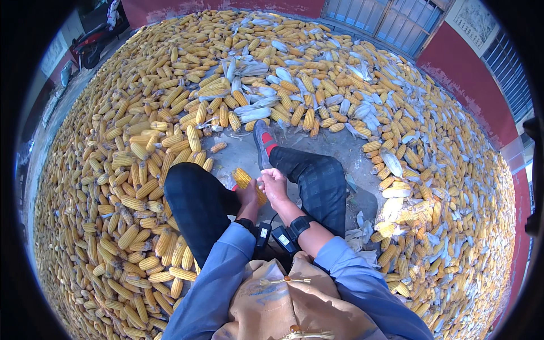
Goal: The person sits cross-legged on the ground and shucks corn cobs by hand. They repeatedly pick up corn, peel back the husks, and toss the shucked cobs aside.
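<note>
My left hand is closed around a yellow corn cob. Kernels show above its fingers and again on its right side; the middle is covered by the hand. Right beside it is my right hand, fingers bent and drawn together close to the cob. Whether anything thin is pinched in them is too small to tell. Both hands are between my knees, above the bare concrete floor. A short, brownish cob lies alone on that floor.
Heaped husked corn cobs surround me on all sides. Pale dry husks are mixed in ahead, and loose husks lie by my right leg. Further off are a red motorbike, a barred door and a red wall.
</note>
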A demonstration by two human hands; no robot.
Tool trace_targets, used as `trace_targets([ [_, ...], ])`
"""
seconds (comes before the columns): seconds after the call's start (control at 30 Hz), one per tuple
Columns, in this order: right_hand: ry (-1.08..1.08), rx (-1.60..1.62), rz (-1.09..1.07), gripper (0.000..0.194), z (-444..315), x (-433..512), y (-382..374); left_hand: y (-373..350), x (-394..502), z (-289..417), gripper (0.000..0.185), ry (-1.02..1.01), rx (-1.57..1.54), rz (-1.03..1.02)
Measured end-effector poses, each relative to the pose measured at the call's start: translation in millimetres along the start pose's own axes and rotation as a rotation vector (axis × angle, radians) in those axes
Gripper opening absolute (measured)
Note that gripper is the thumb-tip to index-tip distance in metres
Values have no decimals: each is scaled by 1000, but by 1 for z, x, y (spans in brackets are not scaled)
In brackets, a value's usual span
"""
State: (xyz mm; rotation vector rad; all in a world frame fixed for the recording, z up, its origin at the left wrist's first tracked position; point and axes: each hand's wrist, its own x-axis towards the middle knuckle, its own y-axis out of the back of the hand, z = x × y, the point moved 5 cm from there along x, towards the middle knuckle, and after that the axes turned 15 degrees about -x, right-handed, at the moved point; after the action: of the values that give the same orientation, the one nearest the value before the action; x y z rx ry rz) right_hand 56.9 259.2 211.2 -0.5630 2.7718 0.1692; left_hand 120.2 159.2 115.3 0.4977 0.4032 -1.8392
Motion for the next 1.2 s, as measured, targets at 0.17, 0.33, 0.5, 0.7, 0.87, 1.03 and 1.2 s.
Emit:
trace_targets([
  [0.17,-104,77,-80,11,-2,-12,-37,22,18,-24,53,127,-144,-75],
  [0.33,34,13,-198,11,-16,-7,-44,37,43,-26,54,116,23,-46],
  [0.5,-86,12,-68,11,-3,3,-5,32,36,-26,51,65,38,-4],
  [0.7,-127,6,41,13,7,8,30,11,28,-23,53,45,-7,-120],
  [0.87,-136,-11,66,13,13,7,48,5,31,-29,64,70,74,-84],
  [1.03,-194,-10,133,11,12,-4,68,-6,34,-35,49,71,-24,-69],
  [1.2,-123,27,116,11,4,-17,79,-26,11,-34,51,98,-142,-196],
])
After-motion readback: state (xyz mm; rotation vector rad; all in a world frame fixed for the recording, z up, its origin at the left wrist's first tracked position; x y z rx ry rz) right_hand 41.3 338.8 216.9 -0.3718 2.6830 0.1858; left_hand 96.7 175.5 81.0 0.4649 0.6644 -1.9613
